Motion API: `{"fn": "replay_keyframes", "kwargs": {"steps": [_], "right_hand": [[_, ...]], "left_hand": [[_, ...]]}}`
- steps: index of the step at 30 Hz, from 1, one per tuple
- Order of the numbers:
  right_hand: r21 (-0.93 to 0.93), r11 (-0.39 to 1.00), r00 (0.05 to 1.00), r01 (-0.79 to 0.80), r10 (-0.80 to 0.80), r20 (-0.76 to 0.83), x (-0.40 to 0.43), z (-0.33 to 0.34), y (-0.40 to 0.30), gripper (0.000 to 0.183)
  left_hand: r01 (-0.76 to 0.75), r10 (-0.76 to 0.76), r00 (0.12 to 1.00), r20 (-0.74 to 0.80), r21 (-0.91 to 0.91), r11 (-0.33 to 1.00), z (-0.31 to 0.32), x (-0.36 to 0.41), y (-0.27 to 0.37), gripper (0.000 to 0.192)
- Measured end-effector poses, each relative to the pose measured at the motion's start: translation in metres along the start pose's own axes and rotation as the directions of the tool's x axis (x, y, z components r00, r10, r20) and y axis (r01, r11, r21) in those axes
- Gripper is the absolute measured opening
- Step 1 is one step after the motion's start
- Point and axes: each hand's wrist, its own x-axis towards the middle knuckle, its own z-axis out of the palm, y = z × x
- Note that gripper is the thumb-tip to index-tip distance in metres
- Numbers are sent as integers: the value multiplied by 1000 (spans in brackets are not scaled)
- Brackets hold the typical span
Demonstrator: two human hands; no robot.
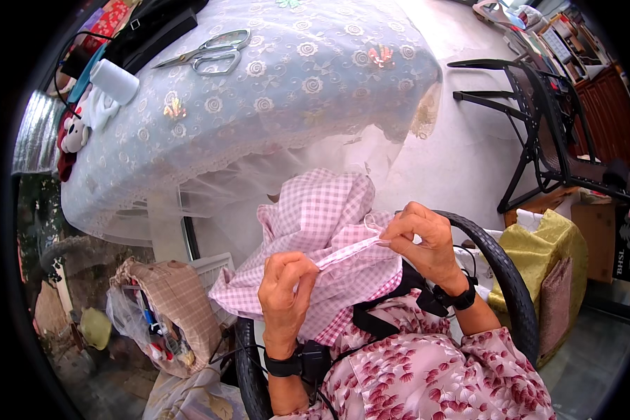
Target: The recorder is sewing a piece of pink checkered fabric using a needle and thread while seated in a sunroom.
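Observation:
Pink-and-white gingham fabric lies bunched over my lap. Between my hands a narrow folded edge of it is stretched, slanting up to the right. My left hand pinches the lower left end of this edge between thumb and fingers. The upper right end is pinched by my right hand, close to a small loop of pale thread or cord. Whether a needle is there, I cannot tell. Both wrists wear black straps with small devices. Metal scissors and a white thread spool rest on the lace-covered table ahead.
The table has a floral lace cover with a hanging edge. At the lower left stands a checked cloth bag with small items in it. A black folding chair is at the right, a gold cloth beside my black armrest.

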Motion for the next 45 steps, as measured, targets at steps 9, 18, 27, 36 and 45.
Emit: {"fn": "replay_keyframes", "kwargs": {"steps": [9,18,27,36,45], "right_hand": [[-20,1000,1000,-20,20,-6,1,1,0,15],[-22,1000,1000,-9,9,-24,2,1,2,16],[-10,998,997,-67,67,-26,2,1,1,18],[-27,1000,999,-10,9,-43,10,3,-1,15],[-16,1000,999,-22,21,-45,12,5,-4,15]], "left_hand": [[0,-1,1000,-7,-19,1000,0,0,0,18],[10,-9,999,41,-22,1000,-2,1,4,18],[-55,52,993,110,24,998,-3,5,4,17],[-46,37,988,152,56,997,-5,5,7,25],[-42,35,995,93,64,997,-2,5,5,20]]}}
